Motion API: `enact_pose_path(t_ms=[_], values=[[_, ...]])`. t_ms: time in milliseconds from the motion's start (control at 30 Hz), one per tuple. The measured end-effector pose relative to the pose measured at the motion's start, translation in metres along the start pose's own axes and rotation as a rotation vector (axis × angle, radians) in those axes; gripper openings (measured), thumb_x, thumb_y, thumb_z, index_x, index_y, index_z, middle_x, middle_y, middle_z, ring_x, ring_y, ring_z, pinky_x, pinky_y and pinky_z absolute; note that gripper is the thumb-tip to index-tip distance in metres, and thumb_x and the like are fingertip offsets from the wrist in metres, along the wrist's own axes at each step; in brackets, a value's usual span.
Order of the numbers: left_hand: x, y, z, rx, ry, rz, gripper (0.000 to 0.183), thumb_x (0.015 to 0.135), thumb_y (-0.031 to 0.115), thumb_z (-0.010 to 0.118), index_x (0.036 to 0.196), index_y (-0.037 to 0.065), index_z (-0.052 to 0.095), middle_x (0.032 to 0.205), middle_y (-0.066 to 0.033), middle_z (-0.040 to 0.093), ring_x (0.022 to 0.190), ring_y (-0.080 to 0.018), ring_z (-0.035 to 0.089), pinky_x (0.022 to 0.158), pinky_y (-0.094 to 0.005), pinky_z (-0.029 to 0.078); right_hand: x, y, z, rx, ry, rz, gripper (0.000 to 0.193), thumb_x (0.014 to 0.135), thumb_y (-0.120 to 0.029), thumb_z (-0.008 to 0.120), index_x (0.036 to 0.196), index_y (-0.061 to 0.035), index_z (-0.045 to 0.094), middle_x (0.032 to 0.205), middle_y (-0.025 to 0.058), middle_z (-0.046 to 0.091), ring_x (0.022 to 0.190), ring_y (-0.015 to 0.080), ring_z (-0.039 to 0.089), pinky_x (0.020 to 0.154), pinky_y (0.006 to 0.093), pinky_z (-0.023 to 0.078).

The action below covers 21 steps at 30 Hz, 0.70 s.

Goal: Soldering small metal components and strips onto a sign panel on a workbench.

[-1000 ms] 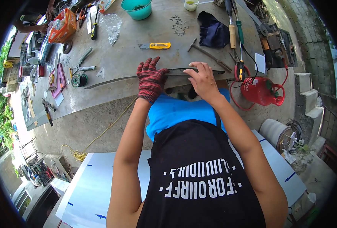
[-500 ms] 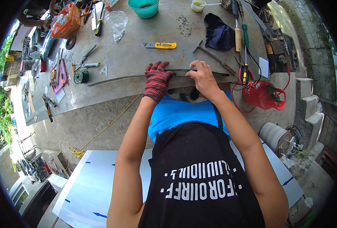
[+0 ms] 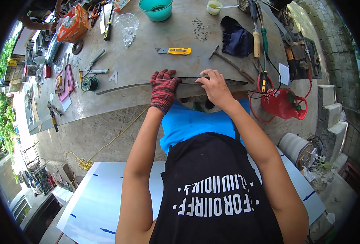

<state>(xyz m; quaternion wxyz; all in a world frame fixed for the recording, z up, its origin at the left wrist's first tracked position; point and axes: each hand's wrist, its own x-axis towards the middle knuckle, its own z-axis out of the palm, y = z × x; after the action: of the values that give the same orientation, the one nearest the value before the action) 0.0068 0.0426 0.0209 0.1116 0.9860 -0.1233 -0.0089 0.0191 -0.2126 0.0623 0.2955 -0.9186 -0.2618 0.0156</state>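
A long thin metal strip (image 3: 119, 87) lies along the near edge of the grey workbench (image 3: 147, 61). My left hand (image 3: 163, 88), in a red and black knit glove, presses down on the strip near its middle. My bare right hand (image 3: 213, 86) rests on the same strip just to the right, fingers curled over its top edge. The strip's right end (image 3: 239, 82) sticks out past my right hand. A yellow utility knife (image 3: 176, 51) lies just beyond my hands.
On the bench lie a hammer (image 3: 228, 62), a dark cloth (image 3: 236, 40), a teal bowl (image 3: 157, 9), loose screws (image 3: 199, 27), a wire spool (image 3: 90, 83), pliers and an orange box (image 3: 72, 27). A red gas canister (image 3: 283, 103) stands on the floor right. White sheets (image 3: 103, 199) lie below.
Both hands have stayed on the metal strip. The view has shifted slightly, so the bench and hands sit a little lower in the picture than before.
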Motion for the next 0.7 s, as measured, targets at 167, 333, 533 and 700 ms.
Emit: enact_pose_path(t_ms=[167,333,533,700], values=[[-0.001,0.000,0.004,-0.004,0.007,0.005,0.023,0.088,0.027,0.070,0.110,0.027,0.077,0.142,-0.0030,0.068,0.141,-0.0305,0.056,0.123,-0.0554,0.032,0.002,0.001,0.006,0.059,-0.017,0.019,0.025,0.091,0.000,0.072,0.114,-0.0096,0.075,0.129,0.0108,0.060,0.125,0.0338,0.057,0.107,0.0464,0.046],[-0.003,0.002,0.007,-0.056,0.078,0.026,0.022,0.086,0.024,0.075,0.107,0.022,0.076,0.142,-0.0067,0.067,0.141,-0.0339,0.056,0.121,-0.0568,0.034,0.000,0.005,0.011,0.049,0.027,0.002,0.022,0.092,-0.004,0.072,0.113,-0.0093,0.076,0.126,0.0107,0.062,0.121,0.0332,0.059,0.103,0.0462,0.047],[-0.011,-0.007,0.006,-0.092,0.164,-0.007,0.020,0.086,0.025,0.078,0.105,0.022,0.074,0.148,-0.0091,0.064,0.143,-0.0380,0.053,0.124,-0.0601,0.031,0.000,0.005,0.011,0.051,0.023,0.002,0.022,0.091,-0.004,0.072,0.113,-0.0087,0.075,0.127,0.0108,0.062,0.121,0.0332,0.059,0.103,0.0456,0.048],[-0.016,-0.016,-0.006,-0.049,0.153,-0.026,0.020,0.086,0.024,0.077,0.106,0.023,0.075,0.149,-0.0096,0.063,0.145,-0.0382,0.052,0.124,-0.0602,0.030,0.002,-0.001,-0.003,0.019,-0.003,0.002,0.028,0.089,-0.003,0.074,0.116,-0.0100,0.074,0.128,0.0102,0.062,0.123,0.0328,0.059,0.105,0.0459,0.046]])
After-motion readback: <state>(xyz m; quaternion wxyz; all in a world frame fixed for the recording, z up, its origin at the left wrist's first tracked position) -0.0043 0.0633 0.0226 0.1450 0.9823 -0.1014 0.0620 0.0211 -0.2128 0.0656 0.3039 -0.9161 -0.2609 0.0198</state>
